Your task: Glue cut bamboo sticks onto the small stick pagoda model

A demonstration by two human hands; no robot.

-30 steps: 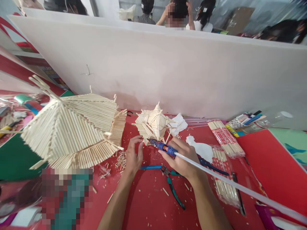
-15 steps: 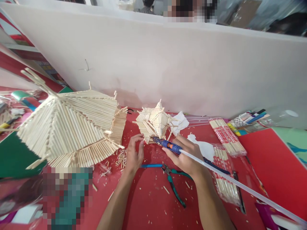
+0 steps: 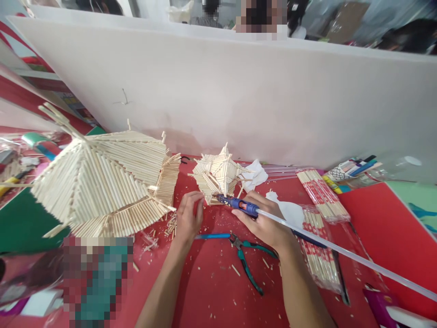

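Observation:
My right hand [image 3: 268, 218] is wrapped round a blue hot glue gun [image 3: 244, 207], with a long clear glue stick [image 3: 327, 248] running out of its back. The gun's nozzle points at the lower front edge of a small stick-built house model [image 3: 223, 173] with a peaked roof. At the model's front left corner is my left hand [image 3: 189, 216], fingers curled and thumb close to them. What its fingertips hold, if anything, is too small to make out. Green-handled pliers [image 3: 247, 255] and a blue pen-like tool [image 3: 213, 236] lie on the red tabletop [image 3: 218, 291] between my forearms.
A larger stick-built roof model [image 3: 112, 177] stands at left. Packs of wooden sticks [image 3: 322, 196], white tissue [image 3: 256, 175] and a pen holder [image 3: 341, 171] are at right. A white board [image 3: 218, 91] rises behind. Stick scraps [image 3: 170, 225] litter the table.
My left hand's fingers have curled in more, with the thumb nearer to them. The glue gun stays at the small model, almost unmoved. The view has shifted slightly.

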